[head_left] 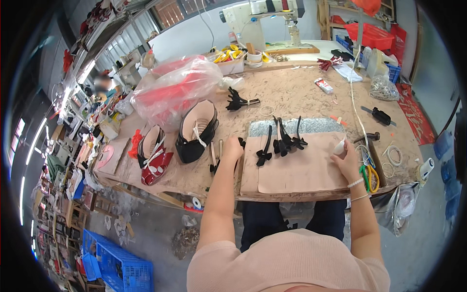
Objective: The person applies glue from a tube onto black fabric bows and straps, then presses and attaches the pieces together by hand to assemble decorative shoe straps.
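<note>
My left hand is closed on a black bow piece, just off the left edge of a tan board. Other narrow strap pieces lie beside that wrist, partly hidden by the forearm. At the board's right side, my right hand grips a small white bottle with a pointed tip. Several black straps with bows lie in a row on the board, their ends reaching over a grey, glue-crusted strip behind it. One separate bow strap lies to their left.
Left of my arm are bundled black shoe uppers and red ones. Behind are a plastic-wrapped red bundle, a tied black bundle and a sewing machine. Scissors and a hammer are at right.
</note>
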Tool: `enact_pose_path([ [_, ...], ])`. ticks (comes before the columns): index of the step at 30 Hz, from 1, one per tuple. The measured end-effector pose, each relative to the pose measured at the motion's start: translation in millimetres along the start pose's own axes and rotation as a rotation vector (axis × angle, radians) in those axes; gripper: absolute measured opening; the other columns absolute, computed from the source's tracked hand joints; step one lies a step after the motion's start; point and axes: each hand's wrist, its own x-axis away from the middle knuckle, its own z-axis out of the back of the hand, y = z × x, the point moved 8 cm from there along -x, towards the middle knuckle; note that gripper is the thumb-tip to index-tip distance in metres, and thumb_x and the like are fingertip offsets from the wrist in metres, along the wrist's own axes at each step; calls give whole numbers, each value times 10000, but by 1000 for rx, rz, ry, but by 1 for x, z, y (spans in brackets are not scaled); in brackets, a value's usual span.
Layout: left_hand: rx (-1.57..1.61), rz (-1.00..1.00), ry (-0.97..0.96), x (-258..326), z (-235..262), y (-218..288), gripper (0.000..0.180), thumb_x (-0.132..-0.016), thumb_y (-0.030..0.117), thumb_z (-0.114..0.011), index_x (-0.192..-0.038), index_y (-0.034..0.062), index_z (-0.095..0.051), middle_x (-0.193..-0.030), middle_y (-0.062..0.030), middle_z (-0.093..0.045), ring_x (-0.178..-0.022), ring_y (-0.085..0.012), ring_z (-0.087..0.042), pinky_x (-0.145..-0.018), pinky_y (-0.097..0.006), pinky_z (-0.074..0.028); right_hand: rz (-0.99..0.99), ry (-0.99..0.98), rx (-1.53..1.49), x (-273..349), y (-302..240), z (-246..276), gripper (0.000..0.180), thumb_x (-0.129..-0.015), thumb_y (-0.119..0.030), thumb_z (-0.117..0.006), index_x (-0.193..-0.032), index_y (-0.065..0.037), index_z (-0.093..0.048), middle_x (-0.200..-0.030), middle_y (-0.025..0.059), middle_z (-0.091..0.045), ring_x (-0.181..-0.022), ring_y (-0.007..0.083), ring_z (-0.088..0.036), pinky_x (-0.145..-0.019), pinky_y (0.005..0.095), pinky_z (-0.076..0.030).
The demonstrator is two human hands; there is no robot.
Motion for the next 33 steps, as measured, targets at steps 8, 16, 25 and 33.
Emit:
enact_pose_path([
  [8, 304, -735, 448, 44, 122, 62, 367, -638, -82, -519, -963, 79, -574, -851, -121, -520, -947, -313, -534, -756, -381, -435, -160, -49, -118, 13, 4, 9, 753, -569, -68, -773, -1211, 11, -389, -1029, 140, -529, -943, 229, -527, -818, 311, -432],
  [16, 73, -820, 58, 95, 63, 58, 379, -676, -74, -497, -1002, 97, -587, -1077, -106, -540, -1138, -314, -430, -944, -375, -352, 76, 213, 106, 29, -54, 31, 638, -602, -56, -735, -1161, -4, -431, -992, 148, -521, -939, 294, -511, -813, 351, -421],
  [25, 523, -558, 98, 71, 26, 90, 212, -763, -2, -534, -959, 48, -598, -894, -80, -605, -870, -203, -590, -739, -302, -476, 338, -213, -206, 42, -129, -28, 240, -697, -29, -654, -921, -2, -573, -914, 124, -550, -845, 260, -541, -747, 320, -445],
  [33, 1625, -82, -510, 127, 43, 131, 189, -838, 39, -515, -1019, -9, -538, -839, -74, -607, -676, -139, -608, -601, -248, -514, -222, -461, -1051, 29, -152, -65, 182, -823, -115, -577, -963, 0, -565, -865, 45, -578, -769, 103, -566, -668, 231, -477],
])
